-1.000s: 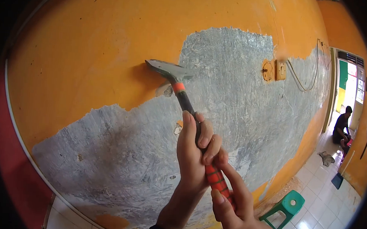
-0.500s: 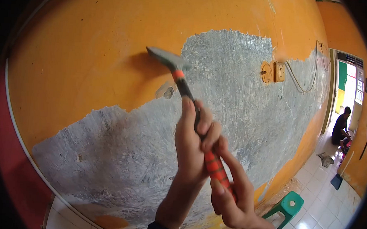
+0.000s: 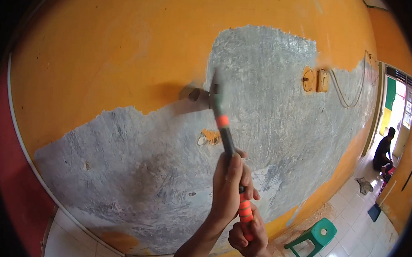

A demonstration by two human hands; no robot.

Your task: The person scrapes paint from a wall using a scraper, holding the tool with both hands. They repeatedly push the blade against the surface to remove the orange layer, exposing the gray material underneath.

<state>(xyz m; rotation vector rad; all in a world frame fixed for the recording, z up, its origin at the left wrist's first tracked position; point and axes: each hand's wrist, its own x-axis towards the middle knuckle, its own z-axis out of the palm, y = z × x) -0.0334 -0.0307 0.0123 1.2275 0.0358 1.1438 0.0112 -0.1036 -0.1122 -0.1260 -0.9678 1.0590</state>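
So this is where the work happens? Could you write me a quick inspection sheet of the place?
Surface: wall, orange paint with a large, ragged-edged grey patch.
Job's things: hammer-like tool, handle partly red; head blurred, wall contact unclear.
Clutter: crumbly debris along the wall's foot; green stool, dustpan and crumpled cloth on the floor.
Grippers: bare hands, left above right, both around the handle.
Cables: cord hanging in a loop beside the light switch.
Surroundings: person low down near the bright doorway.
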